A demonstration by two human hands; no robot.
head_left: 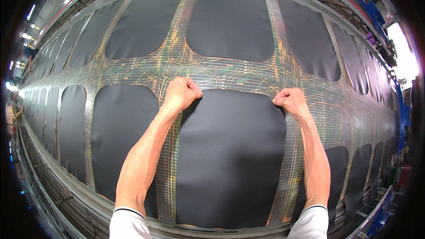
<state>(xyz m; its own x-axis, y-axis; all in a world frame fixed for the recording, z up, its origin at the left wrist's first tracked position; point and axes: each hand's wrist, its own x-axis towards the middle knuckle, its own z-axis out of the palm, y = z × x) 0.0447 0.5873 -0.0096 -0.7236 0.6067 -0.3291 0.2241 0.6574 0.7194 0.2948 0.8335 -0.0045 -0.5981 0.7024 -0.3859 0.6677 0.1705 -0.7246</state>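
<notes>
Hands, two of them, sit fisted on the top corners of one black panel (pixel 230 159): the left hand (pixel 181 94) clenched at its upper-left corner, the right hand (pixel 290 101) clenched at its upper-right, each apparently pinching the panel's edge. Panels lie in two long rows on a wire mesh (pixel 177 68), too many to count toward the rims. Mesh strips separate neighbouring panels on every side. A metal frame rail (pixel 57 168) runs along the near edge.
</notes>
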